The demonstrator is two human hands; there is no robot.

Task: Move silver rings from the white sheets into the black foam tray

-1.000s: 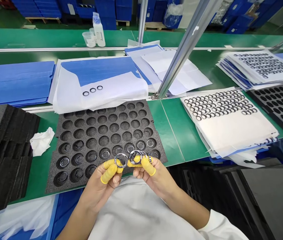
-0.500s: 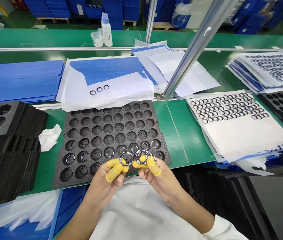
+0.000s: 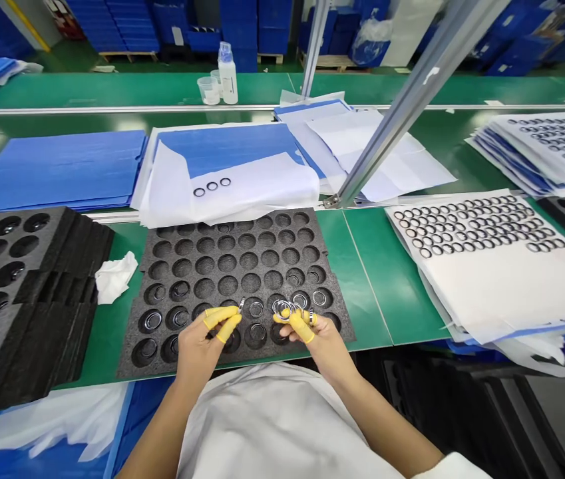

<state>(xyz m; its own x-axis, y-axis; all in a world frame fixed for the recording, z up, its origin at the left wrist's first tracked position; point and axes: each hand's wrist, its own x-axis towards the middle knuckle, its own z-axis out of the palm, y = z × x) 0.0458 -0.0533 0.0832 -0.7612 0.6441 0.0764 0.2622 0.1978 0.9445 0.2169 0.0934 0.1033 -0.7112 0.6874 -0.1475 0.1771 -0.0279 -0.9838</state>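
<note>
My left hand (image 3: 208, 332), with yellow finger cots, pinches a single metal ring (image 3: 241, 305) edge-on over the front rows of a black foam tray (image 3: 242, 279). My right hand (image 3: 307, 329), also in yellow cots, holds a small bunch of metal rings (image 3: 287, 309) just above the tray's front right pockets. Several front pockets of the tray have rings in them; the back rows look empty.
A stack of black foam trays (image 3: 17, 293) stands at the left beside a crumpled white wipe (image 3: 115, 276). White sheets with many rings (image 3: 482, 229) lie at the right. Three rings (image 3: 211, 186) rest on white paper behind the tray. A slanted metal post (image 3: 402, 100) rises behind.
Both hands moved forward from in front of my chest to over the tray's front rows. The left hand's ring has turned from flat-on to edge-on and drawn away from the right hand's bunch.
</note>
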